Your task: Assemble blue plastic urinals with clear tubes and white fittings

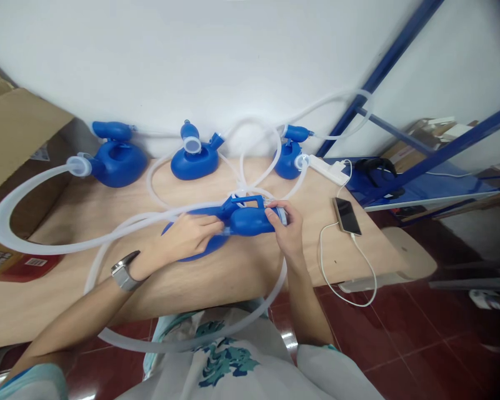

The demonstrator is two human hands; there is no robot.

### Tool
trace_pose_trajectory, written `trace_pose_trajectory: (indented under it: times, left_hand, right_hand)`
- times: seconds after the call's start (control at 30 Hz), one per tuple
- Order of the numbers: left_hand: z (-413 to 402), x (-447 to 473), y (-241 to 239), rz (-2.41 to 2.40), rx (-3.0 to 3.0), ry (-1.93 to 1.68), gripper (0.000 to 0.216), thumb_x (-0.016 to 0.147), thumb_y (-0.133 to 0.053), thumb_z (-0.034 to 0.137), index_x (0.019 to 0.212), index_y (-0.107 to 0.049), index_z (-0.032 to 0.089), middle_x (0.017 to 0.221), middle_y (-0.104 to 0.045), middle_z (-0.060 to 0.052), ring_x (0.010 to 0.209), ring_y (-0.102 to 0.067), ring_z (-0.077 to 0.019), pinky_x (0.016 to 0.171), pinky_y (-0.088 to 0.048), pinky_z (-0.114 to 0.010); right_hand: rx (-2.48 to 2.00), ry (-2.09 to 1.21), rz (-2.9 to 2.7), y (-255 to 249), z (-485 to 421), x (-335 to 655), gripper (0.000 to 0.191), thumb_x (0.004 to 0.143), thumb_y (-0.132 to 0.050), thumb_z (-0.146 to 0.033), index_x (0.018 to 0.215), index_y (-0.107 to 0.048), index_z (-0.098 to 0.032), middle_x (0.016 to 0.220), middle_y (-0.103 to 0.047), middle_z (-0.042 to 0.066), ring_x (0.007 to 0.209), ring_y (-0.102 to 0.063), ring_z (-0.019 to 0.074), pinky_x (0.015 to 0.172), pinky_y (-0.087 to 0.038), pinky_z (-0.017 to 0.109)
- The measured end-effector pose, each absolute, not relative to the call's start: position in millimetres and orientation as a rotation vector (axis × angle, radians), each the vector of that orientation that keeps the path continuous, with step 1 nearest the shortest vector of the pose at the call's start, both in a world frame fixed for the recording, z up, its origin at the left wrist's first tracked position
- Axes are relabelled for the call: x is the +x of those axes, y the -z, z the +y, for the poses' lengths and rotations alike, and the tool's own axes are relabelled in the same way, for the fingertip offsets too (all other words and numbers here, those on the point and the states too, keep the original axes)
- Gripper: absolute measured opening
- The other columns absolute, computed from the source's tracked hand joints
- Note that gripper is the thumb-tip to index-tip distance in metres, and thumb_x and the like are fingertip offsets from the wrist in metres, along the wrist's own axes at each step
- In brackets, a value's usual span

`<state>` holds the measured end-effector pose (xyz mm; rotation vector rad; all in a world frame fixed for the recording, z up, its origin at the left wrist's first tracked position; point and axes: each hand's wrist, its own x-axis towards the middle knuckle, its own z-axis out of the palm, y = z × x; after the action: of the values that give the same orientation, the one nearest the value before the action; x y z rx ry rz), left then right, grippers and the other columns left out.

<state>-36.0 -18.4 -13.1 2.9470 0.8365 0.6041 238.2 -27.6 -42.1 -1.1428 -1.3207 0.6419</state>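
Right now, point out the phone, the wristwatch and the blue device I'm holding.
phone [347, 215], head view, on its screen.
wristwatch [124, 272], head view, on its silver case.
blue device [250, 220], head view, on its rounded body.

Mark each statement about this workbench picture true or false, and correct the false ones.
1. The left hand and the right hand both grip one blue device. True.
2. The wristwatch sits on the right wrist. False: it is on the left wrist.
3. Three more blue devices stand near the wall. True.
4. The phone lies on the floor. False: it lies on the table, with a white cable attached.
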Motion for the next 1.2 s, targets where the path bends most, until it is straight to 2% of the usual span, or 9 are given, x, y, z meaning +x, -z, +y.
trace_pose_trajectory:
  times: [0.17, 0.27, 0.43, 0.5, 0.7, 0.9, 0.97, 1.07, 1.2]
  left_hand:
    - [-17, -35, 10, 0.875, 2.847, -0.330, 0.028, 0.094, -0.043, 0.007, 0.087, -0.066, 0.020, 0.082, -0.070, -0.003, 0.070, -0.065, -0.0178, 0.062, -0.039, -0.029]
    - [-16, -35, 8, 0.915, 2.722, -0.275, 0.030, 0.102, -0.043, 0.018, 0.085, -0.068, 0.020, 0.084, -0.074, -0.003, 0.069, -0.067, -0.0178, 0.063, -0.043, -0.029]
    - [-28, -28, 5, 1.040, 2.619, -0.394, 0.036, 0.109, -0.044, 0.035, 0.131, -0.069, 0.022, 0.126, -0.077, -0.008, 0.103, -0.075, -0.0249, 0.088, -0.055, -0.036]
    - [-34, -20, 7, 1.112, 2.616, -0.456, 0.040, 0.107, -0.052, 0.043, 0.137, -0.066, 0.020, 0.130, -0.076, -0.012, 0.109, -0.074, -0.0285, 0.093, -0.057, -0.040]
    - [-43, 1, 36, 1.308, 2.723, -0.736, 0.055, 0.104, -0.055, 0.059, 0.127, -0.066, 0.010, 0.108, -0.077, -0.017, 0.098, -0.072, -0.0308, 0.082, -0.059, -0.041]
    - [-49, -5, 46, 1.368, 2.824, -0.612, 0.072, 0.105, -0.050, 0.064, 0.152, -0.053, 0.011, 0.079, -0.076, -0.008, 0.067, -0.071, -0.0240, 0.060, -0.047, -0.030]
    - [-50, -8, 38, 1.359, 2.709, -0.489, 0.061, 0.105, -0.053, 0.061, 0.145, -0.062, 0.015, 0.083, -0.079, -0.009, 0.070, -0.074, -0.0248, 0.060, -0.045, -0.029]
    - [-48, -12, 22, 1.246, 2.528, -0.323, 0.044, 0.106, -0.054, 0.057, 0.109, -0.078, 0.020, 0.085, -0.080, -0.010, 0.073, -0.076, -0.0262, 0.062, -0.045, -0.030]
    - [-35, -17, -3, 1.008, 2.305, -0.229, 0.040, 0.103, -0.058, 0.055, 0.092, -0.078, 0.023, 0.092, -0.081, -0.005, 0.078, -0.074, -0.0221, 0.067, -0.046, -0.028]
  right_hand:
    - [-1.033, -0.588, -1.462, 40, -31, 244, 0.011, 0.089, -0.074, -0.036, 0.093, -0.071, -0.026, 0.100, -0.074, 0.004, 0.101, -0.071, 0.0247, 0.093, -0.058, 0.042]
    - [-0.949, -0.530, -1.494, 37, -32, 250, 0.009, 0.089, -0.073, -0.034, 0.093, -0.070, -0.027, 0.098, -0.072, 0.003, 0.102, -0.071, 0.0250, 0.096, -0.058, 0.044]
    - [-0.988, -0.509, -1.479, 37, -34, 250, 0.009, 0.090, -0.071, -0.034, 0.094, -0.068, -0.027, 0.100, -0.072, 0.004, 0.104, -0.070, 0.0254, 0.098, -0.057, 0.045]
    - [-1.008, -0.514, -1.460, 38, -36, 244, 0.010, 0.090, -0.071, -0.034, 0.096, -0.068, -0.027, 0.102, -0.072, 0.004, 0.106, -0.069, 0.0253, 0.100, -0.056, 0.044]
    - [-1.105, -0.596, -1.229, 40, -49, 225, 0.014, 0.095, -0.068, -0.039, 0.097, -0.064, -0.025, 0.100, -0.070, 0.003, 0.103, -0.068, 0.0238, 0.099, -0.055, 0.041]
    - [-1.049, -0.564, -1.237, 51, -63, 226, 0.019, 0.094, -0.068, -0.044, 0.097, -0.063, -0.026, 0.105, -0.069, 0.006, 0.107, -0.068, 0.0259, 0.102, -0.056, 0.046]
    - [-0.984, -0.498, -1.343, 53, -62, 232, 0.017, 0.092, -0.070, -0.043, 0.096, -0.065, -0.027, 0.108, -0.068, 0.007, 0.108, -0.069, 0.0273, 0.100, -0.057, 0.049]
    - [-0.885, -0.396, -1.571, 49, -59, 242, 0.015, 0.086, -0.075, -0.042, 0.091, -0.069, -0.029, 0.107, -0.067, 0.007, 0.102, -0.071, 0.0293, 0.091, -0.062, 0.052]
    - [-0.783, -0.315, -1.642, 37, -54, 248, 0.012, 0.086, -0.076, -0.040, 0.089, -0.072, -0.029, 0.105, -0.067, 0.008, 0.095, -0.073, 0.0287, 0.080, -0.065, 0.050]
